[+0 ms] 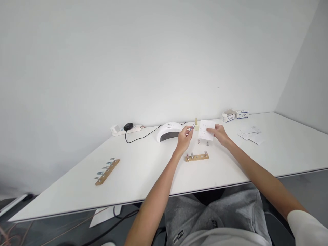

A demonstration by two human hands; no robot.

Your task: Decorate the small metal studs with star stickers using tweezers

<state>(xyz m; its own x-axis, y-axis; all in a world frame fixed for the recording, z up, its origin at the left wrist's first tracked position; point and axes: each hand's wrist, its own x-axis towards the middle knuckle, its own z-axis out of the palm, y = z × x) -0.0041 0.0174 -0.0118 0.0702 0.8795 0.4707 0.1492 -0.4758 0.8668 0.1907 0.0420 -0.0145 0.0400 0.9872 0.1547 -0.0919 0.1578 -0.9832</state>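
Note:
My left hand [185,136] is raised over the white table [143,171], its fingers pinched on a thin purple tool [192,127]. My right hand [219,134] holds a small white sheet [206,130] upright by its right edge. Below and between the hands lies a short wooden strip [197,157] with a few small metal pegs standing on it. Two more small pegs [203,142] stand loose on the table just behind the strip.
A white dome-shaped lamp [168,131] sits behind my left hand, with a power strip and black plug [128,127] to its left. A second wooden strip with several metal discs [107,171] lies at the left. Small boxes [234,115] and papers [249,134] are at the right.

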